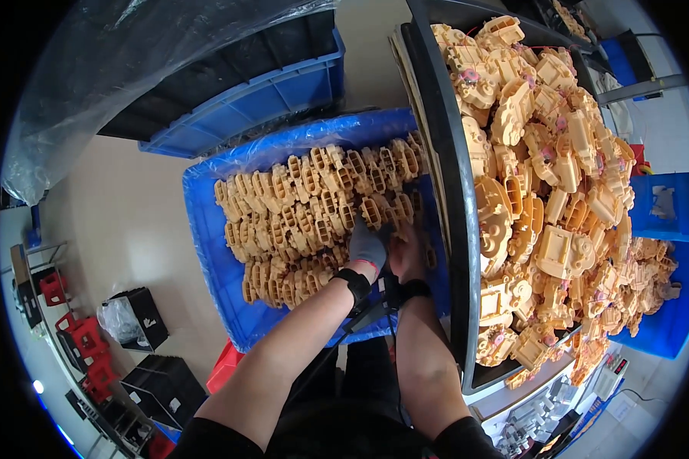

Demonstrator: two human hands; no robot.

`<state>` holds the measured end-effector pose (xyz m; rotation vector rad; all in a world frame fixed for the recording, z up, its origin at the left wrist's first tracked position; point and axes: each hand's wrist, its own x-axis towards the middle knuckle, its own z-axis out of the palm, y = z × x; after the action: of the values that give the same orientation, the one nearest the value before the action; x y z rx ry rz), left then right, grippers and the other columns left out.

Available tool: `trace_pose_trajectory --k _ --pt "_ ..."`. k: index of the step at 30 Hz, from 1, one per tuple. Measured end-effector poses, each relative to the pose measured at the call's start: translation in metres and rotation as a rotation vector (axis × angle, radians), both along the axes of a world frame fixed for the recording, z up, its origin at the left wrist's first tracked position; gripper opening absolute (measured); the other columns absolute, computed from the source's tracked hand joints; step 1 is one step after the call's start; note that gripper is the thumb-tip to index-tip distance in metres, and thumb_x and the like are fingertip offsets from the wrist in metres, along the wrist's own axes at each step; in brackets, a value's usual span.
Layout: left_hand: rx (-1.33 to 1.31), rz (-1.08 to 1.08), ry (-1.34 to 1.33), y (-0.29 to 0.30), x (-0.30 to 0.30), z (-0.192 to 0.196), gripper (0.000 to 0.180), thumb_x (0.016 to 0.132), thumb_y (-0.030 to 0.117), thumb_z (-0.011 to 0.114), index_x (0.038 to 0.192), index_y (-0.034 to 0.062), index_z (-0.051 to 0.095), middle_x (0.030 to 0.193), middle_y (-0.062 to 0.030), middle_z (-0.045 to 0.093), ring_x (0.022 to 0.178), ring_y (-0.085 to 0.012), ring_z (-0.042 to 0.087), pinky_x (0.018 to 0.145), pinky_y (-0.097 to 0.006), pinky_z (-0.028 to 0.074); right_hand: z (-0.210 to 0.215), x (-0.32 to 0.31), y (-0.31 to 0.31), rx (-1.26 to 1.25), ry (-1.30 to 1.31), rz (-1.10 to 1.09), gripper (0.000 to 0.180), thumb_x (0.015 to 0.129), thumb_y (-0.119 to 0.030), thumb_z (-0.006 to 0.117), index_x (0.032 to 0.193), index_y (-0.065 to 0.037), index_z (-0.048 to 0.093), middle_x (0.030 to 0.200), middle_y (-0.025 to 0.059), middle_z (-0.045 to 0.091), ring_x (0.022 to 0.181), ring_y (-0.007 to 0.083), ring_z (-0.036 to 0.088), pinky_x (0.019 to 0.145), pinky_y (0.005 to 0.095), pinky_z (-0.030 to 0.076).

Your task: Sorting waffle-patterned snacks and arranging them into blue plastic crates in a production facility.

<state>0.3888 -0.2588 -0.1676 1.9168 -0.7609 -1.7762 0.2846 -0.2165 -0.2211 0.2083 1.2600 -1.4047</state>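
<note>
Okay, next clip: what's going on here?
A person has both hands down in a blue bin, at the right-hand end of the neatly lined-up tan parts. The left hand, in a grey glove, and the right hand are close together; their fingertips are too shadowed to tell what they grip. On the right, a black crate holds a jumbled heap of similar parts.

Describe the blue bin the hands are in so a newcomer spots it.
Start at the big black bin on the right, heaped with tan parts. Just left of it, the left hand and right hand reach into the blue bin. Its own parts stand in rows, unlike that jumbled heap.
</note>
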Motion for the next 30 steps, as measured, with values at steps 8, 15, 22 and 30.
trace_pose_trajectory --k 8,15,22,30 --pt "-0.168 -0.268 -0.259 0.006 0.023 0.018 0.072 0.087 0.016 0.063 0.147 0.0044 0.025 0.125 -0.0317 0.054 0.118 -0.0403 0.053 0.095 -0.040 0.045 0.005 0.000 -0.010 0.267 0.843 0.602 0.059 0.094 -0.035 0.052 0.141 -0.002 0.038 0.142 0.0211 0.042 0.132 0.0341 0.039 0.109 0.0387 0.031" --pt "-0.170 -0.479 -0.310 0.002 0.034 0.014 0.071 0.086 -0.004 0.039 0.150 0.0166 0.018 0.119 -0.0308 0.055 0.106 -0.0426 0.058 0.088 -0.047 0.048 0.027 0.021 -0.023 0.232 0.740 0.546 0.059 0.096 -0.036 0.051 0.142 -0.002 0.036 0.144 0.0218 0.039 0.134 0.0348 0.036 0.110 0.0399 0.030" --pt "-0.486 -0.729 -0.496 0.002 0.024 0.023 0.051 0.092 0.005 0.043 0.141 0.0173 0.040 0.111 -0.0225 0.058 0.094 -0.0386 0.062 0.078 -0.046 0.052 -0.010 0.000 -0.032 0.233 0.979 0.695 0.058 0.098 -0.036 0.047 0.140 0.002 0.035 0.139 0.0271 0.040 0.129 0.0390 0.039 0.107 0.0435 0.032" --pt "-0.594 -0.791 -0.712 -0.010 0.033 -0.024 0.020 0.091 0.023 0.052 0.097 0.0050 0.059 0.082 -0.0159 0.063 0.076 -0.0330 0.065 0.064 -0.042 0.051 -0.004 0.015 -0.039 -0.007 1.329 0.658 0.048 0.099 -0.029 0.045 0.137 0.001 0.041 0.136 0.0258 0.044 0.126 0.0399 0.042 0.105 0.0438 0.034"
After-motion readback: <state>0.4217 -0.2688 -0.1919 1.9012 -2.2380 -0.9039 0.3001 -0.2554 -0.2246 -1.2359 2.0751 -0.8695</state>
